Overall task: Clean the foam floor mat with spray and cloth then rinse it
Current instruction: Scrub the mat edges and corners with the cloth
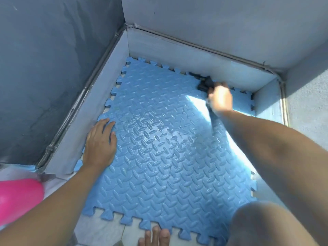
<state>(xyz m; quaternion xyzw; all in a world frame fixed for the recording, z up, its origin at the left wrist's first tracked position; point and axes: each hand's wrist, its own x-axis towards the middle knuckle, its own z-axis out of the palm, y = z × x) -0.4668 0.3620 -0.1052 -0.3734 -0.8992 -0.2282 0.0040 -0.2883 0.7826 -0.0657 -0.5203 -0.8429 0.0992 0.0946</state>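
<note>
One blue diamond-plate foam floor mat with jigsaw edges (159, 157). Two bare hands: the left hand (99, 144), fingers flat on the mat, and the right hand (221, 99). One dark crumpled cloth (205, 84) just beyond the right fingers. One bright pink rounded plastic thing (19, 199), well behind the left fingers. Three toes (156, 237).

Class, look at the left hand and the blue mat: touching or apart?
Touching. The head view shows the left hand lying palm down and flat on the mat near its left edge, fingers spread on the surface with no gap visible.
</note>
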